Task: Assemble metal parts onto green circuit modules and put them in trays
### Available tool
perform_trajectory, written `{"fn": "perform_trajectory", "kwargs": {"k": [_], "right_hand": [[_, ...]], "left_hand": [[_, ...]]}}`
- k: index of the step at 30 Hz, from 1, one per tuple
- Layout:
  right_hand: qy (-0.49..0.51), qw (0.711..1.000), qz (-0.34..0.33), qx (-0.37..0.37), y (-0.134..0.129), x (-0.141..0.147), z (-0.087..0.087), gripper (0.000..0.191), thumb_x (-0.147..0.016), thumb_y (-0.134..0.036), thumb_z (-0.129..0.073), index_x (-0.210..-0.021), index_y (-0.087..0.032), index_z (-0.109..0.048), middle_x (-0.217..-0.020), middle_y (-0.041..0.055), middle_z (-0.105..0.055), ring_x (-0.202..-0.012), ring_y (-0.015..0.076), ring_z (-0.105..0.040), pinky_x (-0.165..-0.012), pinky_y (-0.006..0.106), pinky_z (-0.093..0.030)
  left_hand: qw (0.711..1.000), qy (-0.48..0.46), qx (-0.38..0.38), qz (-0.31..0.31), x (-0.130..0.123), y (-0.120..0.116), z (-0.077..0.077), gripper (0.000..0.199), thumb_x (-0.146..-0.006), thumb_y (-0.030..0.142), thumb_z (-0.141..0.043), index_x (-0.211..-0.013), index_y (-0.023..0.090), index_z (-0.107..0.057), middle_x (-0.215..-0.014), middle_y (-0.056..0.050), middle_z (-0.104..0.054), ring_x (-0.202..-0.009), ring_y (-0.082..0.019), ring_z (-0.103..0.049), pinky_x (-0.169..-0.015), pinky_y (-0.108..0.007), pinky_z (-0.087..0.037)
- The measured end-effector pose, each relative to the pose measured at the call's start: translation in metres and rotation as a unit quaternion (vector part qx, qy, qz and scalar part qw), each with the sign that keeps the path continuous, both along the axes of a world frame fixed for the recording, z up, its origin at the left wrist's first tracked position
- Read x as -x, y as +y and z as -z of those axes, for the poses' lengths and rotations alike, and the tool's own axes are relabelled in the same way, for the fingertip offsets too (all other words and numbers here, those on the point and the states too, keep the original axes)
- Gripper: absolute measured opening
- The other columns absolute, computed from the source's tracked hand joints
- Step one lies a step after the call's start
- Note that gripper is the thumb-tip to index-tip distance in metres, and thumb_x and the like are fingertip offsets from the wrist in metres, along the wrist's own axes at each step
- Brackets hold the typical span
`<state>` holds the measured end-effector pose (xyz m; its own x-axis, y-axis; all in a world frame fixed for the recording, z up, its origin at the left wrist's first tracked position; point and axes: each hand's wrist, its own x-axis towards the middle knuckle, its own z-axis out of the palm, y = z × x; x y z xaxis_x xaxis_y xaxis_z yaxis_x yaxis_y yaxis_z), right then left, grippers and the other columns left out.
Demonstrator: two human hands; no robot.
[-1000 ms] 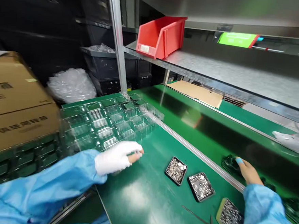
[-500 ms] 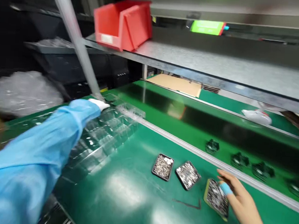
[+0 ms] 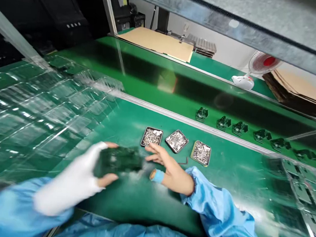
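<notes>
left hand [image 3: 74, 177], lower left, clamped on dark part [image 3: 119, 161], seemingly plastic; right hand [image 3: 168, 168] open beside it.

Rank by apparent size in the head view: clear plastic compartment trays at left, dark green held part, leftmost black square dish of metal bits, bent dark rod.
1. Clear plastic trays
2. Dark green part, blurred
3. Black square dish
4. Bent dark rod, partly hidden

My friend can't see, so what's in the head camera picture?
A white-gloved left hand holds a dark, blurry part above a green table; the right hand is beside it. Behind are three small trays of shiny bits.
</notes>
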<state>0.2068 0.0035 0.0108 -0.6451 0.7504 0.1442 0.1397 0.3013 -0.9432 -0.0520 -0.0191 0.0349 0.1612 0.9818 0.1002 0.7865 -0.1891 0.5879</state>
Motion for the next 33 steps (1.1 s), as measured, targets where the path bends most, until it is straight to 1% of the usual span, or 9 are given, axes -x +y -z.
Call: {"fn": "perform_trajectory", "kwargs": {"k": [3, 6, 9, 12, 16, 18, 21, 26, 33], "right_hand": [[-0.028, 0.999, 0.018, 0.01, -0.012, 0.012, 0.004, 0.064, -0.087, -0.037, -0.059, -0.141, -0.022, -0.028, -0.135, 0.0125, -0.045, -0.12, 0.0222, -0.05, -0.102, 0.039, -0.041], [-0.114, 0.989, 0.06, -0.067, -0.014, 0.001, 0.001, 0.051, -0.086, -0.034, -0.058, -0.133, -0.02, -0.04, -0.127, 0.012, -0.051, -0.119, 0.0233, -0.05, -0.102, 0.04, -0.042], [-0.247, 0.954, -0.014, -0.167, -0.012, -0.012, -0.004, 0.057, -0.084, -0.035, -0.06, -0.134, -0.016, -0.04, -0.13, 0.0152, -0.05, -0.118, 0.0272, -0.05, -0.098, 0.043, -0.044], [-0.35, 0.906, -0.106, -0.212, -0.013, -0.011, -0.005, 0.058, -0.083, -0.038, -0.062, -0.133, -0.014, -0.044, -0.127, 0.0165, -0.053, -0.113, 0.0291, -0.054, -0.094, 0.045, -0.046], [-0.316, 0.919, -0.088, -0.22, -0.014, -0.011, -0.012, 0.07, -0.081, -0.055, -0.062, -0.135, -0.016, -0.04, -0.133, 0.0158, -0.05, -0.122, 0.0294, -0.048, -0.106, 0.053, -0.032], [-0.295, 0.931, -0.054, -0.208, -0.015, -0.017, -0.019, 0.066, -0.084, -0.051, -0.06, -0.135, -0.016, -0.039, -0.134, 0.0154, -0.05, -0.124, 0.0277, -0.047, -0.107, 0.052, -0.031], [-0.289, 0.935, -0.03, -0.206, -0.014, -0.027, -0.026, 0.054, -0.088, -0.041, -0.057, -0.133, -0.016, -0.041, -0.132, 0.0155, -0.052, -0.123, 0.0264, -0.048, -0.106, 0.05, -0.033], [-0.285, 0.933, -0.042, -0.215, -0.011, -0.029, -0.022, 0.046, -0.089, -0.029, -0.054, -0.132, -0.016, -0.042, -0.131, 0.0149, -0.053, -0.124, 0.0253, -0.047, -0.107, 0.05, -0.033], [-0.271, 0.936, -0.02, -0.225, -0.008, -0.03, -0.02, 0.04, -0.091, -0.026, -0.05, -0.129, -0.017, -0.044, -0.128, 0.0133, -0.055, -0.121, 0.0253, -0.05, -0.105, 0.051, -0.036]], "left_hand": [[1.0, -0.019, 0.003, 0.023, -0.04, -0.025, 0.037, 0.046, -0.071, 0.036, -0.059, -0.113, 0.017, -0.051, -0.1, -0.009, -0.068, -0.091, -0.025, -0.067, -0.077, -0.036, -0.056], [0.996, -0.009, 0.008, 0.091, -0.048, -0.024, 0.058, 0.056, -0.075, 0.035, -0.057, -0.126, 0.016, -0.044, -0.109, -0.011, -0.066, -0.096, -0.026, -0.065, -0.082, -0.038, -0.053], [0.99, 0.04, 0.001, 0.132, -0.034, 0.006, 0.05, 0.031, -0.085, 0.027, -0.044, -0.112, 0.019, -0.057, -0.098, -0.006, -0.068, -0.089, -0.021, -0.065, -0.081, -0.035, -0.051], [0.985, 0.105, -0.034, 0.13, -0.033, 0.051, 0.036, 0.031, -0.092, 0.029, -0.035, -0.096, 0.02, -0.064, -0.096, -0.005, -0.067, -0.092, -0.02, -0.062, -0.083, -0.032, -0.047], [0.958, 0.235, -0.034, 0.164, -0.067, 0.099, 0.034, 0.03, -0.092, 0.027, -0.038, -0.096, 0.019, -0.066, -0.095, -0.008, -0.066, -0.091, -0.023, -0.061, -0.08, -0.034, -0.045], [0.949, 0.26, -0.025, 0.179, -0.084, 0.111, 0.038, 0.026, -0.088, 0.023, -0.042, -0.09, 0.017, -0.068, -0.088, -0.01, -0.066, -0.085, -0.024, -0.062, -0.074, -0.034, -0.045], [0.943, 0.277, -0.015, 0.185, -0.095, 0.118, 0.042, 0.025, -0.086, 0.019, -0.044, -0.083, 0.015, -0.069, -0.081, -0.012, -0.065, -0.08, -0.024, -0.062, -0.069, -0.033, -0.044], [0.94, 0.293, -0.002, 0.176, -0.095, 0.116, 0.042, 0.025, -0.085, 0.016, -0.044, -0.087, 0.014, -0.068, -0.082, -0.013, -0.065, -0.081, -0.024, -0.061, -0.069, -0.033, -0.044], [0.957, 0.24, -0.003, 0.161, -0.09, 0.118, 0.036, 0.023, -0.085, 0.019, -0.045, -0.081, 0.014, -0.067, -0.083, -0.011, -0.062, -0.084, -0.024, -0.059, -0.07, -0.034, -0.045]]}}
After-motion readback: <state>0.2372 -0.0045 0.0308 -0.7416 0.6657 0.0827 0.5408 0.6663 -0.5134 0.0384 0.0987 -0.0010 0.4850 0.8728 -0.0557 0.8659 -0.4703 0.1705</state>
